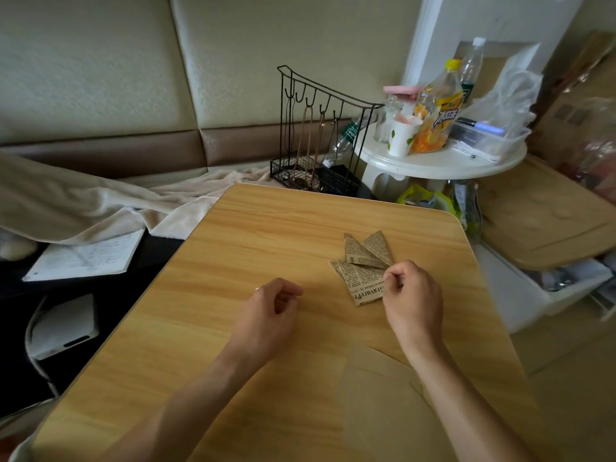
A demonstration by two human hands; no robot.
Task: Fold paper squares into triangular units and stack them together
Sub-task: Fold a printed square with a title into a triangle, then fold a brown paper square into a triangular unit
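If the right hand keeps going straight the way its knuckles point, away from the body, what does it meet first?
Most likely the folded newsprint triangles on the light wooden table: the right hand sits at their near-right edge, fingers curled, perhaps already touching them. Contact is hard to judge from this single view.

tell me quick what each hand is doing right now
Left hand: fingers loosely curled, holding nothing, on the table.
Right hand: fingers curled, at the edge of the folded paper triangles; cannot tell if it pinches them.

Wooden table (266, 235), folded newsprint triangles (363, 268), brown paper sheets (376, 395)
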